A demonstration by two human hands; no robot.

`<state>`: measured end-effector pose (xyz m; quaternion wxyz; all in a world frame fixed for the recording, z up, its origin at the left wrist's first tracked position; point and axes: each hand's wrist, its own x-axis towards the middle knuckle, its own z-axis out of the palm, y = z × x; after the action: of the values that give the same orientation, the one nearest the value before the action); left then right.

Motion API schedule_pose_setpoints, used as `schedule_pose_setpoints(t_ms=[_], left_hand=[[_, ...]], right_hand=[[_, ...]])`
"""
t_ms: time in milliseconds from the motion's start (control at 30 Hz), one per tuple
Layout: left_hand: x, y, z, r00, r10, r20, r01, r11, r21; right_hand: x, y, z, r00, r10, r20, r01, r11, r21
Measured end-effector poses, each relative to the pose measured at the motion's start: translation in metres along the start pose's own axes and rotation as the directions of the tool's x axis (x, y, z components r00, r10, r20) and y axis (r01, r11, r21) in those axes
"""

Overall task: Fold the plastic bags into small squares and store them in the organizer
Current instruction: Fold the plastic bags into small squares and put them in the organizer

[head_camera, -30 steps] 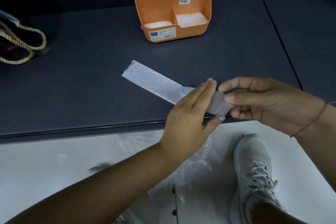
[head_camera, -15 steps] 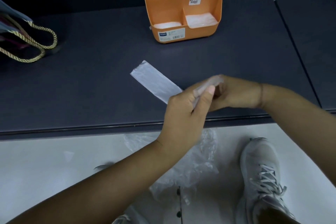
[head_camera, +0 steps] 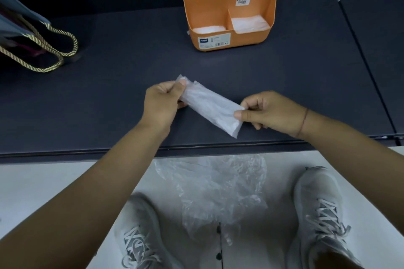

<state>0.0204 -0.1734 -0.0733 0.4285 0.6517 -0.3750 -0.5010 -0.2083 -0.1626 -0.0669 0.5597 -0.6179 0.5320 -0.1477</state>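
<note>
A clear plastic bag [head_camera: 211, 107], folded into a short thick strip, is held just above the dark table [head_camera: 113, 85]. My left hand [head_camera: 161, 102] pinches its far left end between thumb and curled fingers. My right hand [head_camera: 267, 112] pinches the near right end. The orange organizer [head_camera: 229, 26] stands upright at the back of the table, beyond the hands. Folded plastic bags fill its back compartments and lie in its two front compartments.
A dark bag with gold rope handles [head_camera: 41, 50] sits at the table's left end. Loose crumpled clear plastic [head_camera: 218, 190] lies on the white floor below the table's front edge, between my two grey shoes [head_camera: 323, 214]. A seam splits the table at the right.
The long strip has been folded over to about half its length. My left hand moved to its far left end, my right hand drew back to the right end, and the bag lifted off the table.
</note>
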Motion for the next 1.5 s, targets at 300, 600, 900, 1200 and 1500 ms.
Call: schedule_pose_setpoints(t_ms=[300,600,900,1200,1500], left_hand=[[0.007,-0.012,0.002,0.974,0.228,-0.006,-0.212,0.914,0.345],[-0.002,-0.019,0.015,0.956,0.294,-0.018,-0.245,0.828,0.504],[-0.04,-0.029,0.033,0.725,0.671,0.158,-0.573,0.46,0.678],[-0.108,-0.065,0.056,0.893,0.403,0.201,-0.43,0.633,0.643],[-0.106,-0.082,0.051,0.853,0.509,0.117,-0.468,0.645,0.605]], right_hand=[[-0.002,0.011,0.018,0.955,0.016,-0.296,-0.053,0.991,-0.119],[-0.017,0.012,0.005,0.917,0.05,-0.396,-0.208,0.907,-0.366],[-0.018,0.014,-0.005,0.922,0.142,-0.359,-0.182,0.98,-0.082],[-0.027,0.008,0.001,0.947,0.212,-0.241,-0.198,0.977,0.081],[-0.039,0.009,0.019,0.965,0.163,-0.203,-0.15,0.986,0.078]])
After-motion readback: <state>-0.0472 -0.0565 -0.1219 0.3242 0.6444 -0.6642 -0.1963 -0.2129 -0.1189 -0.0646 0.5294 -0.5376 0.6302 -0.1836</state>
